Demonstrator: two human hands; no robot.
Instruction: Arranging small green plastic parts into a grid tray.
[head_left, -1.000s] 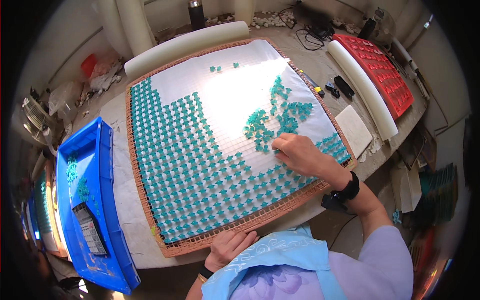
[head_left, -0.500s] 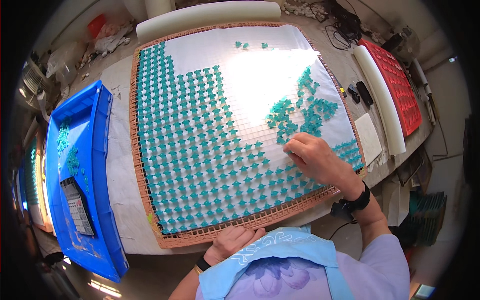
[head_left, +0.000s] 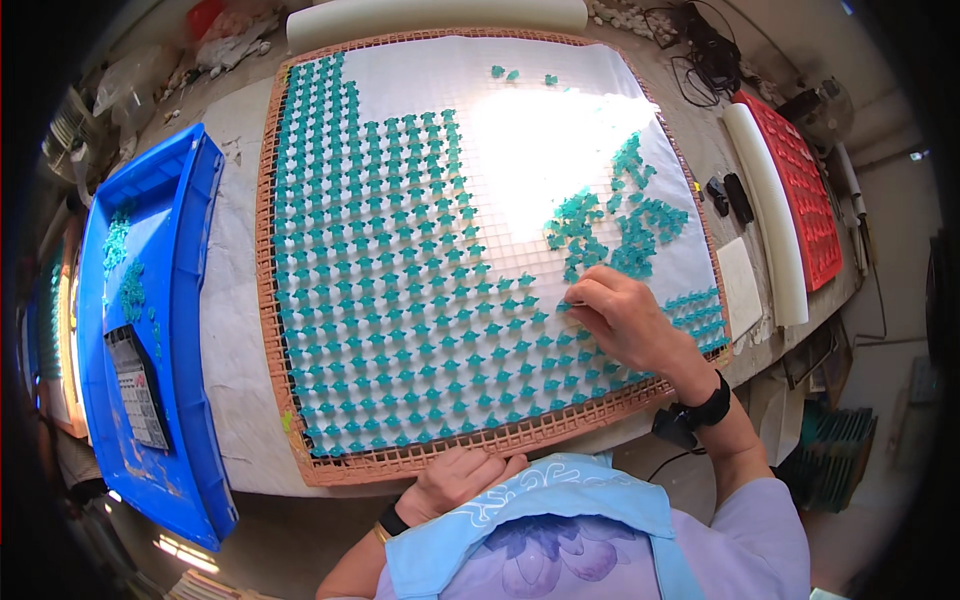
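A white sheet [head_left: 420, 75] lies on a brown lattice-edged tray [head_left: 268, 215]. Small teal pieces [head_left: 385, 270], roughly turtle-shaped, stand in neat rows over its left and near parts. My right hand [head_left: 625, 315] hovers above the sheet at the end of a row, thumb and fingertips pinched on one small teal piece [head_left: 566, 305]. Just beyond that hand is a loose heap of the same pieces [head_left: 640, 230]. My left hand [head_left: 462, 482] rests by the tray's near edge, fingers folded together; the inside of that hand is hidden.
A blue crate [head_left: 165, 400] at left holds loose teal pieces and a calculator [head_left: 137, 390]. White rolls lie behind the tray [head_left: 430, 18] and at right [head_left: 765, 210], beside a red tray [head_left: 805, 200]. Glare whitens part of the sheet. Dark cables [head_left: 705, 55] lie at the far right.
The view has shifted slightly. My right hand has moved a little left and nearer across the sheet, to the end of a row. My left hand stays by the tray edge.
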